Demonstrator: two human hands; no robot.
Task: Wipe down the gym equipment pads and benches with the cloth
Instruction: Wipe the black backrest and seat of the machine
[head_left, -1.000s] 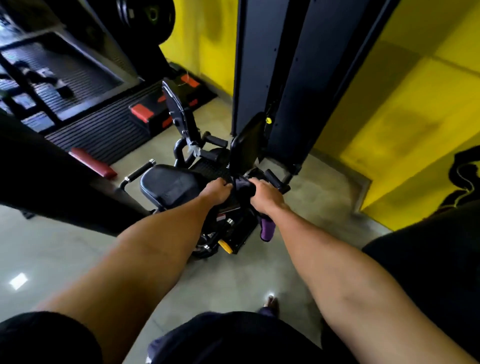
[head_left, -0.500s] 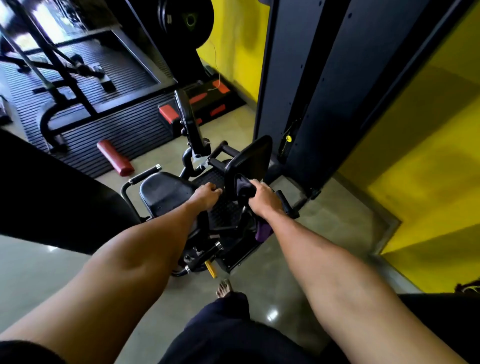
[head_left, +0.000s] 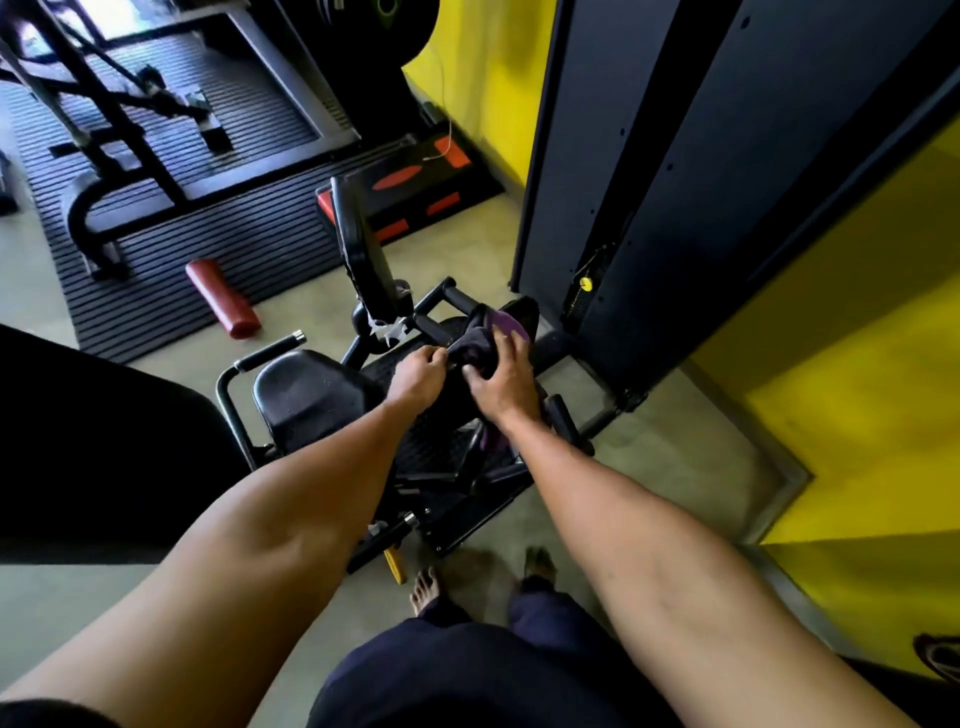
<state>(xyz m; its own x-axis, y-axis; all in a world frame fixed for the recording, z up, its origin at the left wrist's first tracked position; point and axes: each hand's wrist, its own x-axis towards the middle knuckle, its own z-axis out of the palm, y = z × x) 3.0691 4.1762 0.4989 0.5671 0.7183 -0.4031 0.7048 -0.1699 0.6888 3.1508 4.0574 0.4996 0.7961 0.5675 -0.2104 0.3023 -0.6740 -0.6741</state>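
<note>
A low black gym machine stands on the floor, with a black seat pad (head_left: 306, 395) on the left and an upright black pad (head_left: 363, 260) behind it. My right hand (head_left: 506, 379) presses a dark purple cloth (head_left: 488, 338) against the right-hand pad, which the cloth and hand mostly hide. My left hand (head_left: 418, 376) pinches the cloth's near edge, just beside the right hand. A purple end of the cloth hangs below my right wrist.
A tall black weight-stack housing (head_left: 675, 182) rises at the right against a yellow wall. A red roller (head_left: 223, 299) lies on the ribbed black mat. A black-and-red step platform (head_left: 410, 192) sits behind. A dark bench edge fills the left. My bare feet (head_left: 426, 587) stand close.
The view has tilted down and nearer. My right hand has slid up over the pad with the cloth, and my left hand has shifted right onto the cloth's edge.
</note>
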